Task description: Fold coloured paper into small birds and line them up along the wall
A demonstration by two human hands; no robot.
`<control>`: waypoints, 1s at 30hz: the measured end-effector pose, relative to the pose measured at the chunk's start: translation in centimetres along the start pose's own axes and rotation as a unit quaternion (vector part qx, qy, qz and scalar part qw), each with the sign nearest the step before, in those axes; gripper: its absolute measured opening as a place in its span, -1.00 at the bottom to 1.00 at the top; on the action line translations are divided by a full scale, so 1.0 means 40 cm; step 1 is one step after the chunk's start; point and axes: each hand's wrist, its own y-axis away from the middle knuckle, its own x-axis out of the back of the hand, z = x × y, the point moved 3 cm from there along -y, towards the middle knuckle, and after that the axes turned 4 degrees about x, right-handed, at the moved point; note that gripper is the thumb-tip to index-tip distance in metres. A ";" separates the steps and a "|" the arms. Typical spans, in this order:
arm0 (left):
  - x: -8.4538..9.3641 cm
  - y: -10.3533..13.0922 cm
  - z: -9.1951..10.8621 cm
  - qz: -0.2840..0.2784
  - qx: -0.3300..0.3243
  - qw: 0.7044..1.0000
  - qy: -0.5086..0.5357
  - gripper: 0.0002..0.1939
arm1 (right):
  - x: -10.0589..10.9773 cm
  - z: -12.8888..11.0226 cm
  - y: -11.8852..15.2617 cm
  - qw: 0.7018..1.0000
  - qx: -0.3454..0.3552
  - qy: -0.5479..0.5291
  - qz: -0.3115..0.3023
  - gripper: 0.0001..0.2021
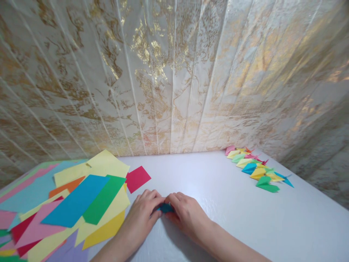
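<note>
A small piece of folded blue paper (165, 207) is held between my two hands, low at the middle of the white table. My left hand (145, 208) pinches its left side with thumb and fingers. From the right, my right hand (184, 211) has its fingers curled over the other side. Most of the paper is hidden by the fingers, so its folded shape cannot be made out. Just beyond my left hand lies a red paper sheet (138, 179), flat on the table.
Loose coloured sheets overlap in a pile on the left, with a blue sheet (76, 200) and a green sheet (105, 200) on top. Rows of small folded paper figures (249, 168) stand at the far right edge. A patterned curtain (163, 80) hangs behind the white table (245, 225).
</note>
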 end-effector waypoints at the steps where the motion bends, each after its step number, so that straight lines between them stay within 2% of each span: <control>1: 0.000 -0.002 -0.003 0.005 0.003 1.000 0.009 -0.67 | -0.002 0.000 -0.002 1.000 -0.006 -0.004 -0.003 -0.79; 4: -0.002 -0.006 -0.011 0.026 0.016 0.999 0.043 -0.73 | -0.004 0.004 -0.006 0.999 -0.022 -0.030 0.002 -0.78; 8: -0.012 -0.005 -0.017 0.051 0.036 0.992 0.108 -0.70 | -0.003 0.011 -0.009 0.997 -0.035 -0.073 0.008 -0.75; 14: -0.050 -0.008 -0.029 0.086 0.071 0.972 0.208 -0.68 | 0.001 0.017 -0.008 0.992 -0.047 -0.110 0.032 -0.77; 18: -0.069 -0.011 -0.034 0.082 0.091 0.960 0.250 -0.65 | 0.005 0.024 -0.007 0.976 -0.057 -0.205 0.046 -0.77; 24: -0.057 -0.011 -0.012 0.062 0.090 0.960 0.259 -0.85 | 0.006 0.033 -0.003 0.939 -0.077 -0.333 0.042 -0.80; 30: -0.045 -0.011 -0.002 0.053 0.080 0.963 0.251 -0.88 | 0.002 0.035 0.002 0.933 -0.083 -0.347 0.042 -0.80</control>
